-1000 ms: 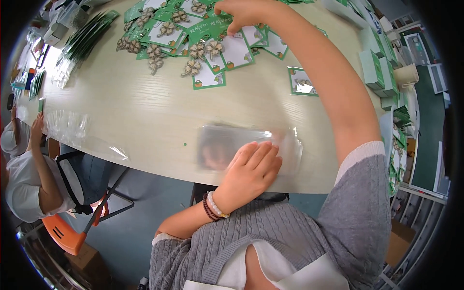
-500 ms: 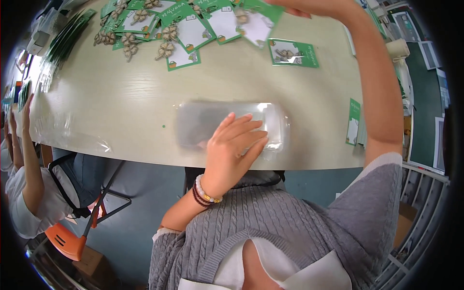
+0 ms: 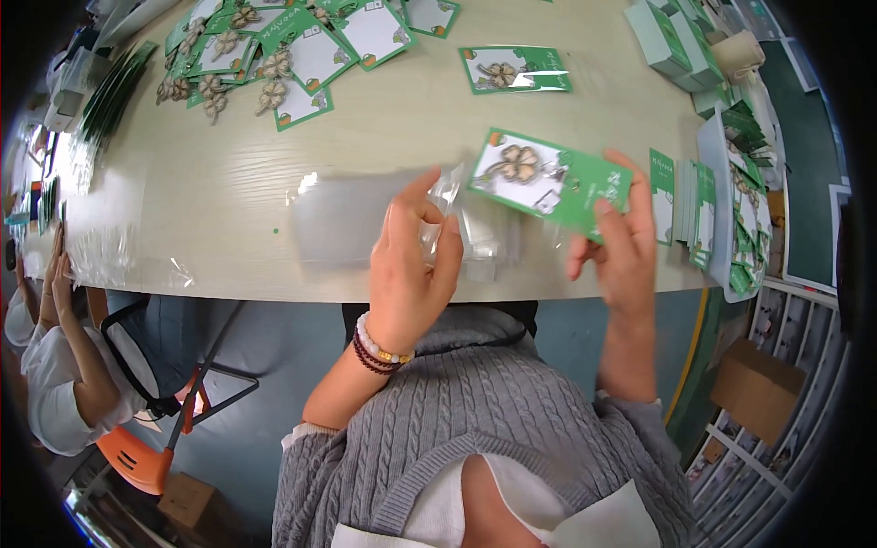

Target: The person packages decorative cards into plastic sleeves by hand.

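– Holding what, exactly, is the right hand [image 3: 626, 260]?

– A rectangular green-and-white printed card [image 3: 580, 187] bearing a bronze-coloured, four-leaf clover charm [image 3: 519, 164]. It is raised over the pale wooden worktop [image 3: 384, 137], tilted, to the right of the left hand [image 3: 406, 256]. The right fingers are closed on its solid green end; blur hides the exact grip.

– How would it handle?

– Light and fairly stiff, I'd judge, though it could crease. The charm looks metallic and probably weights its own end. The plain green end or the long edges seem the best places to hold.

– And the left hand?

– Its thumb and index finger curl with a gap between them, beside a raised edge of clear film [image 3: 445, 187]; I cannot tell whether they pinch it. Just beside lies a flat stack of transparent plastic bags [image 3: 338, 224], likely slippery.

– What surrounds that?

– Farther off, a similar card in a glossy clear sleeve [image 3: 551, 73]; left of it, a loose heap of green-bordered cards [image 3: 315, 59]. A pale plastic tub [image 3: 717, 215] stands at right. At far left are another person's hands [image 3: 59, 274].
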Demonstrator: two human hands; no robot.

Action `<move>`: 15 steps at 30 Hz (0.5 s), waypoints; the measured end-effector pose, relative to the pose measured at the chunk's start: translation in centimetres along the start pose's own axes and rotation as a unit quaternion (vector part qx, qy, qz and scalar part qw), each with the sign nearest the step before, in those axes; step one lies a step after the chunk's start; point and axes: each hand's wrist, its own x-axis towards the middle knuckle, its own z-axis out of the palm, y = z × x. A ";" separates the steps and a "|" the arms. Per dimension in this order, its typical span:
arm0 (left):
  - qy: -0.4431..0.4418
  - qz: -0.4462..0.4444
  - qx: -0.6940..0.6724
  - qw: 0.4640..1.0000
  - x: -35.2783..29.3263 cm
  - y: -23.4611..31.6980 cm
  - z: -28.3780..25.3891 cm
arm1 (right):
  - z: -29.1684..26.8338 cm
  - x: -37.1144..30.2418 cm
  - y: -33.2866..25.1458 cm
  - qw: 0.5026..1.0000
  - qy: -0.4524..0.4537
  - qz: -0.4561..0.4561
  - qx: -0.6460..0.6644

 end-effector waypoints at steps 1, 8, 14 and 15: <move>-0.004 0.000 0.001 1.000 0.0 -0.1 0.3 | 0.6 -0.5 0.6 0.999 -0.013 0.004 0.044; -0.002 0.038 -0.052 0.998 -0.4 -0.6 0.7 | 2.6 -3.0 1.1 0.988 -0.124 0.026 0.086; -0.023 0.069 -0.030 0.997 -0.6 -0.9 0.2 | 2.7 -2.6 1.1 0.989 -0.130 0.023 0.072; -0.044 0.094 0.016 0.994 -0.6 -0.8 0.1 | 2.7 -2.4 1.0 0.989 -0.126 0.025 0.076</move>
